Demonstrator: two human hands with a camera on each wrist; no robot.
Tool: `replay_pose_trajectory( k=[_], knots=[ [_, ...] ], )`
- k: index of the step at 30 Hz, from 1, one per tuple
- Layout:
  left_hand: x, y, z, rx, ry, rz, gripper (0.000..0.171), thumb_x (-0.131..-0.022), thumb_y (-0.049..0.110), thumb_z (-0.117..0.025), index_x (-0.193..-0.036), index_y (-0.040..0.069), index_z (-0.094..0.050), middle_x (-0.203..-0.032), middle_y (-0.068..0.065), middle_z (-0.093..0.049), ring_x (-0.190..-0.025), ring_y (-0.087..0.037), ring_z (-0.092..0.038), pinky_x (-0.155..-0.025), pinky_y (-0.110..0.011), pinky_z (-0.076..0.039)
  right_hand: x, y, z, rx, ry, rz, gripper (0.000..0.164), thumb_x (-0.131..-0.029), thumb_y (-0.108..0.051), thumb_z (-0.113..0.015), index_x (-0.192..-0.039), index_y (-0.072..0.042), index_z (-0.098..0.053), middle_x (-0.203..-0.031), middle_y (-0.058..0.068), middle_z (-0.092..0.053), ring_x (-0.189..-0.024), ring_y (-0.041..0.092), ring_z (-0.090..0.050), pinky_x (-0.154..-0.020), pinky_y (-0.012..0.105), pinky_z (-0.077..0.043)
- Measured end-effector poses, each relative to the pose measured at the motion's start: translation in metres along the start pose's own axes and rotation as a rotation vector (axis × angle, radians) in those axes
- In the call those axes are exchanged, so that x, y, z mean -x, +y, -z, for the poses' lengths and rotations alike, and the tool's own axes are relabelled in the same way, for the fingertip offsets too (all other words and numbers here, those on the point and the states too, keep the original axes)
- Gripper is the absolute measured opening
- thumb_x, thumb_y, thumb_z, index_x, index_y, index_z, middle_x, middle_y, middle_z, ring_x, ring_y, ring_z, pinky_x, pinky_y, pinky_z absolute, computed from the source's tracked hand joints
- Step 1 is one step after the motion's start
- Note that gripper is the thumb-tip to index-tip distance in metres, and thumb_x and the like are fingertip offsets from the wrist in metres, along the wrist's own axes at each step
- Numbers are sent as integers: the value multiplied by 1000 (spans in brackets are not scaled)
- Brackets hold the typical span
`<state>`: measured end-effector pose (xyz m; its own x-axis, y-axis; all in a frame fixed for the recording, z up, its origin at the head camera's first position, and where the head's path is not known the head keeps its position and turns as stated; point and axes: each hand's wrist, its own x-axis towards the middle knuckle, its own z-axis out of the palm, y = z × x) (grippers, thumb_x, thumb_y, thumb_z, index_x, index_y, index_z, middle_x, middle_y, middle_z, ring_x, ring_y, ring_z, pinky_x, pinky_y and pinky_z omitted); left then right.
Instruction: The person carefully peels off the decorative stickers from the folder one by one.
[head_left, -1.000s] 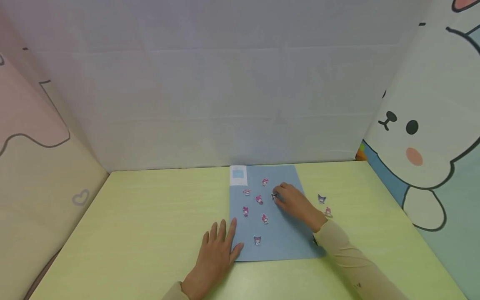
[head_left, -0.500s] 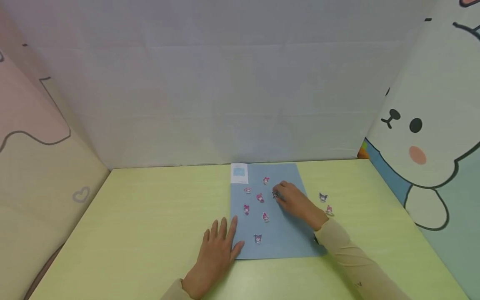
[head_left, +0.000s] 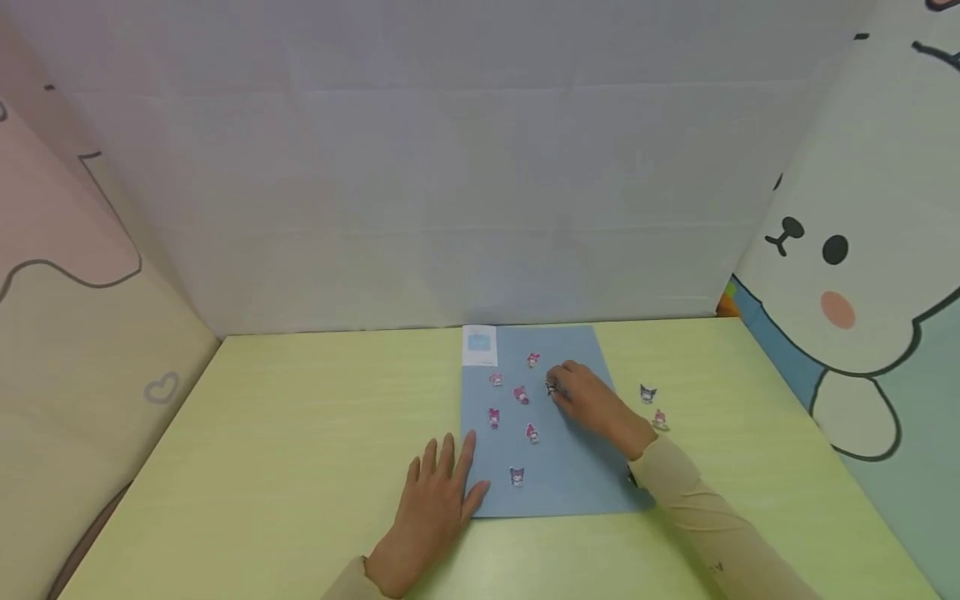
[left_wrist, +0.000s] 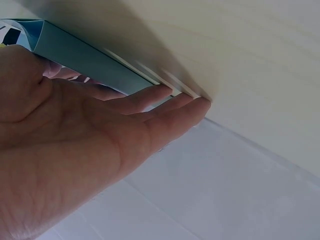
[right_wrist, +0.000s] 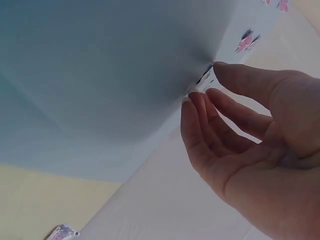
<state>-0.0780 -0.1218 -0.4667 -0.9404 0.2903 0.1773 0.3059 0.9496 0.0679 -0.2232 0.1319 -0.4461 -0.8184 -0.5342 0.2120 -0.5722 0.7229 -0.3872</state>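
A flat blue folder (head_left: 573,479) lies on the table with several small pink and dark character stickers on it. With bent fingers and thumb my right hand (head_left: 588,404) pinches a small black-and-white sticker (head_left: 551,387) at the folder's upper right; in the right wrist view the sticker (right_wrist: 205,75) is seen edge-on against the blue surface. Flat and with straight fingers, my left hand (head_left: 431,512) rests on the table at the folder's lower left edge. Its thumb reaches over the folder's border. The left wrist view shows the folder's thick side (left_wrist: 85,57) beside the fingers.
Two loose stickers, a dark one (head_left: 647,393) and a pink one (head_left: 660,419), lie on the yellow-green table (head_left: 300,417) right of the folder. A white label (head_left: 480,346) marks the folder's upper left corner. Walls stand behind and on both sides.
The whole view has shifted slightly, so the scene sits a little higher and to the right. Both hands keep their places on the folder and table.
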Motion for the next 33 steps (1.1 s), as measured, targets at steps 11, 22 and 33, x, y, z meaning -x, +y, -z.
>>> replay_pose_trajectory(
  k=[11, 22, 33],
  knots=[
    [0, 0, 1, -4, -15, 4, 62, -101, 46, -59, -150, 9, -49, -138, -24, -57, -127, -46, -54, -97, -59, -49, -2, 1, -4, 8, 8, -7, 24, -90, 3, -74, -112, 9, -65, -99, 16, -65, -92, 30, -63, -87, 46, -55],
    [0, -1, 0, 11, -41, 6, 63, -103, 47, -56, -152, 9, -48, -140, -25, -55, -129, -46, -52, -99, -59, -47, -1, -1, -2, 10, 28, 12, 20, -90, 6, -73, -108, 8, -65, -94, 13, -63, -87, 27, -61, -82, 45, -54],
    [0, 0, 1, -10, -9, -7, 62, -102, 47, -57, -151, 9, -49, -138, -24, -57, -127, -45, -54, -97, -59, -48, -3, 1, -3, -11, 1, -28, 20, -91, 4, -72, -110, 7, -66, -95, 12, -61, -88, 25, -60, -84, 43, -55]
  ],
)
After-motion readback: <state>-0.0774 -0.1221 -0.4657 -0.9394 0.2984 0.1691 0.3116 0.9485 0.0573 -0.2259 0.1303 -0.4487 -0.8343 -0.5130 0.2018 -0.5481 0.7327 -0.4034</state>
